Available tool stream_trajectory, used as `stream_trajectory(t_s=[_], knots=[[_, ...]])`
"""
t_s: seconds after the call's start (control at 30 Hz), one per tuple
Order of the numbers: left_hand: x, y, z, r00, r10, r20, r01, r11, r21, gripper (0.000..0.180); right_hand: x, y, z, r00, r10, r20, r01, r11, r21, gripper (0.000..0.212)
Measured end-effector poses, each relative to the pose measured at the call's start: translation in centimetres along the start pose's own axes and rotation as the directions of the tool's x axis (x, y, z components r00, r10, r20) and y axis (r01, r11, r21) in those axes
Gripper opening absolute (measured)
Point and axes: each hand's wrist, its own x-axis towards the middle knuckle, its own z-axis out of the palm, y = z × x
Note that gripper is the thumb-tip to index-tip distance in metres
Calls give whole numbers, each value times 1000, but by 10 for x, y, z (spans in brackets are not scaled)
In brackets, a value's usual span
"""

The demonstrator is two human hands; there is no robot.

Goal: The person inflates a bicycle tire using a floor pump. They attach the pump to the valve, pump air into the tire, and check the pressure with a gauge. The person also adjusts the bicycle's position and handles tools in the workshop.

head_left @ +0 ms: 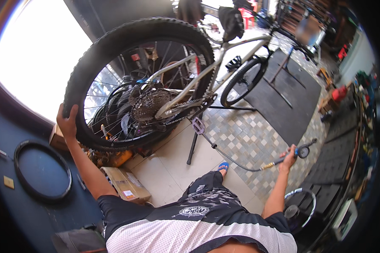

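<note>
A bicycle [218, 63] with a pale frame hangs at a tilt, its large rear wheel nearest me. My left hand [67, 123] grips the knobbly black rear tire [109, 42] at its lower left edge, thumb on the near side and the other fingers mostly hidden behind. A wide, dirty cassette [150, 110] shows at the hub, with the chain running to the crank and a purple-grey pedal [198, 125]. Off to the right, my right hand [288, 157] is wrapped around a tire inflator with a round gauge [302, 152], apart from the wheel. Its dark hose [237, 164] curves left toward the pedal.
A cardboard box [124, 185] sits on the floor at lower left. Beside it, a loose black tire [42, 168] is against a blue surface. A dark mat [283, 97] lies beyond the bicycle. Dark drawers [331, 162] and a wheel rim [310, 202] line the right side. Another person stands far right.
</note>
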Motion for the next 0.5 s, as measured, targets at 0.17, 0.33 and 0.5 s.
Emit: stream_trajectory(t_s=[0.17,0.33,0.5], knots=[[-2,4,7,994,27,-107,-18,996,89,38,109,-36,-62,982,-187,-5,174,922,-344,34],[-18,0,14,977,20,-211,18,984,175,45,178,-112,-137,957,-276,-93,182,817,-547,39],[-32,19,50,913,55,-405,55,965,255,52,213,-171,-187,874,-201,-442,-11,902,-432,56]])
